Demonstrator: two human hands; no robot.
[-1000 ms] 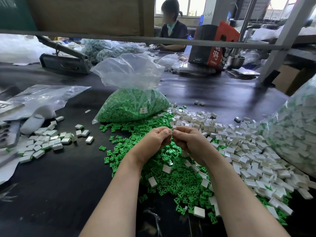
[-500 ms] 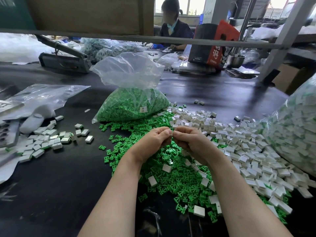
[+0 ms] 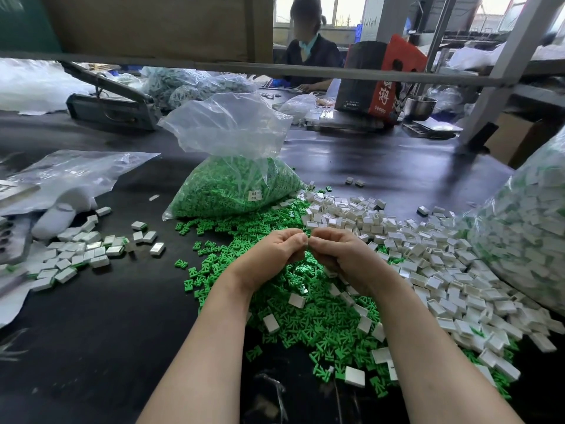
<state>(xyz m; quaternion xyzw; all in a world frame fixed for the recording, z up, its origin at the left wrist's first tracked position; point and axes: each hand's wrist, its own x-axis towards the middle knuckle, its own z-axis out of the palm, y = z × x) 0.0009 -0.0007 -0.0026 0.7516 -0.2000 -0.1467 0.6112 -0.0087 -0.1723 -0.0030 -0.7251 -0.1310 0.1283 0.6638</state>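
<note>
Pinching a small part, hidden between their curled fingertips (image 3: 301,240), the left hand (image 3: 272,255) and right hand (image 3: 345,258) meet just above the green pile (image 3: 308,304) beside the white shells (image 3: 428,270); such a piece looks light, stiff and slick, best nipped by its edges.

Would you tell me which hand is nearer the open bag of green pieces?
Left. The left hand is just in front of the bag; the right hand is farther to the right.

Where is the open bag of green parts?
In the head view the bag of green parts stands mid-table, beyond the left hand, touching the far edge of the loose green pile, left of the white pieces.
</note>
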